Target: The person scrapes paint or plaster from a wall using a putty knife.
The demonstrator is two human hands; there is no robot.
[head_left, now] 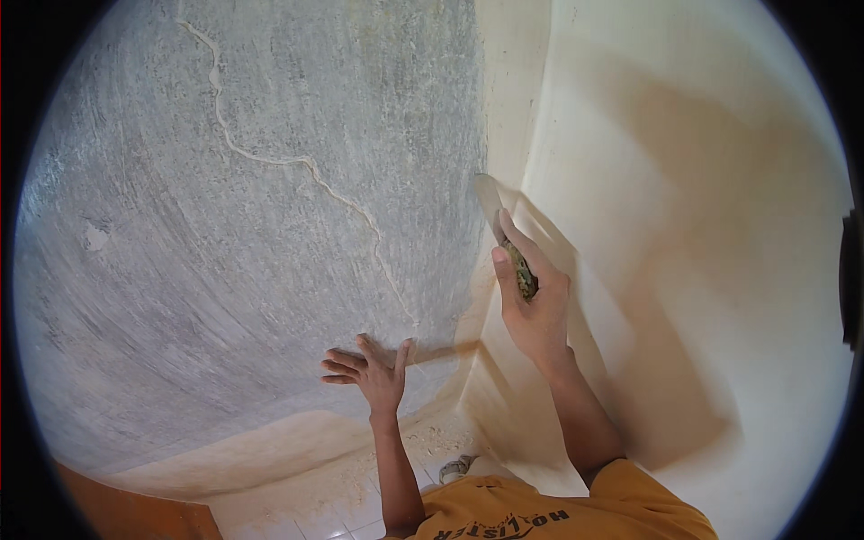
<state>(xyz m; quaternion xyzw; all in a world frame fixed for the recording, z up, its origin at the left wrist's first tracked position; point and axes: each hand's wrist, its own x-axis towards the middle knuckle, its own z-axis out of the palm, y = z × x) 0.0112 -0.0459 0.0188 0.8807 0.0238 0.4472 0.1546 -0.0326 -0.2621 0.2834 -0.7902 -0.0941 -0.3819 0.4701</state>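
So a putty knife [500, 216] is gripped in the right hand [533, 301], fingers wrapped tight round its grimy, paint-crusted handle, with the index finger laid along the top toward the blade. The pale blade is pressed up near the inside corner where the two walls meet, touching or just about touching the cream wall [702, 225] on the right; which of the two surfaces it's actually flat against can't really be told from this angle.

The left hand [373, 373] is spread wide, nothing held in it, palm planted flat on the grey wall [225, 252] low down, just left of the corner. That grey wall is rough, scraped-looking plaster, and a thin wiggly crack [297, 162], filled with something pale, can be seen running from the top down toward the corner above the left hand. A cream band is left along the bottom of it.

Down below, pale dust and crumbs [423, 445] are scattered on the tiled floor [337, 517] by the corner. An orange shirt [558, 513] is caught at the bottom edge of the view, and a brown strip [126, 513] is seen bottom left.
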